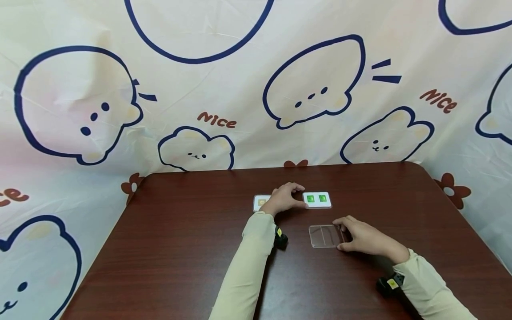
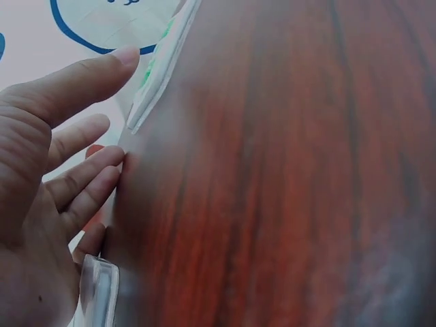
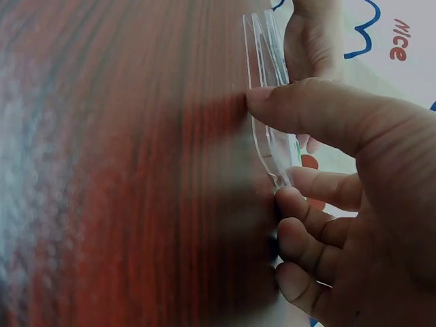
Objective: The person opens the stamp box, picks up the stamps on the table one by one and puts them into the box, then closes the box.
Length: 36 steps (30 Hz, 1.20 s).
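My right hand [image 1: 368, 238] grips a clear plastic case [image 1: 322, 236] by its right end, thumb at the near edge and fingers at the far edge. Faint lines divide the see-through case in the head view. Further back, my left hand [image 1: 285, 198] reaches to the left end of a flat white case with two green pictures [image 1: 317, 200]. Its fingers are spread loosely, and the left wrist view shows nothing gripped between them; whether a fingertip touches that case I cannot tell. Partly behind the left hand lies another white case with a yellowish picture [image 1: 259, 202].
A dark brown wooden table [image 1: 180, 249] carries all the cases. Cloth with cartoon bears [image 1: 196, 151] hangs behind it and on both sides. Each wrist wears a small black camera, such as the left wrist camera [image 1: 281, 239].
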Motion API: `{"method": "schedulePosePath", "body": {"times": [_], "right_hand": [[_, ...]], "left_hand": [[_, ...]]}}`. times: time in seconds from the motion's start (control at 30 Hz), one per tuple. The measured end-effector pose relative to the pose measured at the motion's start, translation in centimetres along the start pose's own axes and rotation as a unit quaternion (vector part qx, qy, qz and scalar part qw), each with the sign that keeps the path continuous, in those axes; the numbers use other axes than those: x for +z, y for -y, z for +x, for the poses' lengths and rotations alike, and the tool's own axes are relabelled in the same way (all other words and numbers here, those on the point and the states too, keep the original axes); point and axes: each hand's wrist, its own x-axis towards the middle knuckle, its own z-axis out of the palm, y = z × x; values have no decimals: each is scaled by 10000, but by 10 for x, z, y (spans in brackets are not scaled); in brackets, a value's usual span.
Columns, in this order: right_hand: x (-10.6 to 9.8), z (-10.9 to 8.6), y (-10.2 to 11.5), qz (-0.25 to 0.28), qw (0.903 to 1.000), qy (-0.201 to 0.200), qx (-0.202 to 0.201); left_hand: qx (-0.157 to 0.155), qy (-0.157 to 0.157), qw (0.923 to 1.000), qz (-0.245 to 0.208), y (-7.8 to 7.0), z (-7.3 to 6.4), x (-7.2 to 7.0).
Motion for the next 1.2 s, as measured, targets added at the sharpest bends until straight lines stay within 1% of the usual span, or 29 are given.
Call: {"method": "schedulePosePath", "body": {"times": [0.13, 0.3, 0.47, 0.67, 0.93, 1.2], "right_hand": [[1, 5, -1, -82, 9999, -133, -13], [1, 14, -5, -155, 9995, -272, 39], [2, 26, -14, -23, 9994, -320, 146], [0, 43, -26, 257, 9987, -421, 84], [-6, 64, -34, 324, 9984, -403, 217], [-12, 78, -37, 400, 9982, -355, 289]], "left_hand": [[-35, -6, 9999, 163, 1, 0, 0], [-80, 0, 9997, 231, 2, 0, -1], [-153, 49, 9994, 311, 2, 0, -1], [-215, 40, 9991, 372, 2, -1, -1], [-191, 61, 9990, 405, 3, -1, 3], [-94, 210, 9981, 572, 0, 0, 1]]}}
